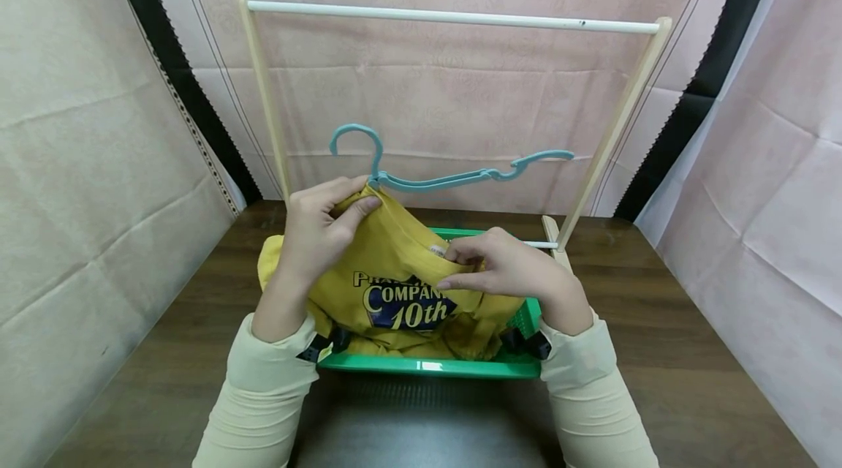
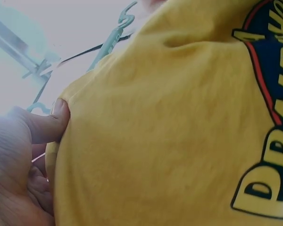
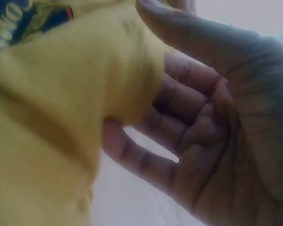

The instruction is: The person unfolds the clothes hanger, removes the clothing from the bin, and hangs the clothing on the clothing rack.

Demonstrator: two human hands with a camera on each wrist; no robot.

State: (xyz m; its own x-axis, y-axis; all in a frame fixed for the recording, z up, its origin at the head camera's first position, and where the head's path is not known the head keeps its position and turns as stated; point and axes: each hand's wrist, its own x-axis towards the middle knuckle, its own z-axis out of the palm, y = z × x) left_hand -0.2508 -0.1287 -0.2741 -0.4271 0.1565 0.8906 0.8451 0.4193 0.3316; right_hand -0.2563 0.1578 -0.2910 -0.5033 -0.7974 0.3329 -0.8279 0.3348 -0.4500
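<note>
A yellow T-shirt (image 1: 388,241) with a dark blue printed logo hangs bunched over a green basket (image 1: 430,365). My left hand (image 1: 319,223) pinches its shoulder just below the hook of a light blue clothes hanger (image 1: 434,181). One arm of that hanger is hidden, apparently inside the shirt; the other sticks out above the neckline to the right. At the neck opening, beside a small white label (image 1: 437,250), my right hand (image 1: 509,267) holds the collar. In the right wrist view the thumb lies over the cloth (image 3: 80,75) and the fingers are behind it.
Behind the basket stands a rack with a white top rail (image 1: 454,16) and pale wooden posts (image 1: 612,131). A lower bar (image 1: 541,244) shows near the right post's foot. The brown wooden table (image 1: 658,351) is bordered by pale cloth walls (image 1: 763,234).
</note>
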